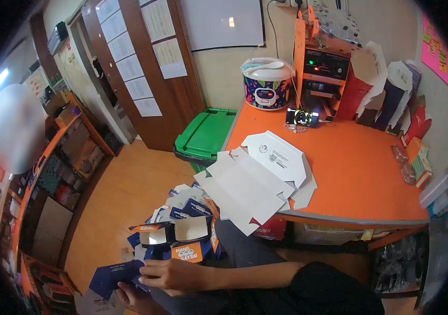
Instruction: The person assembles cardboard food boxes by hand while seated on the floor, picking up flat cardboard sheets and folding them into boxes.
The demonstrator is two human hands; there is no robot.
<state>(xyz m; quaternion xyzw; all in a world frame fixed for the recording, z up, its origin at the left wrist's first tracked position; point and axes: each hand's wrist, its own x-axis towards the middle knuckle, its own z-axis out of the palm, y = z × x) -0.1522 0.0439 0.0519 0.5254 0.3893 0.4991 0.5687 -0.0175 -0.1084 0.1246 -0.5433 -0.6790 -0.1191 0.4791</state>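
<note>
Low at the left, both my hands are on a dark blue and white cardboard box blank (112,276) with folded flaps. My left hand (130,298) grips its lower side, the thumb lying on the card; the rest of this hand is partly cut off by the lower edge. From the right, my right hand (174,275) reaches across with bent fingers closed on the blank's right edge. Just beyond my right hand lie an open carton (188,253) in blue and orange and a heap of other folded blue and white cartons (186,202).
Flat white box blanks (245,186) overlap the front left edge of an orange table (350,173). On it stand a rice cooker (267,86), a lit phone (302,117), an orange machine (323,68) and folded cartons (357,84). A green lidded bin (205,134) sits beside the table. Shelves (50,194) line the left.
</note>
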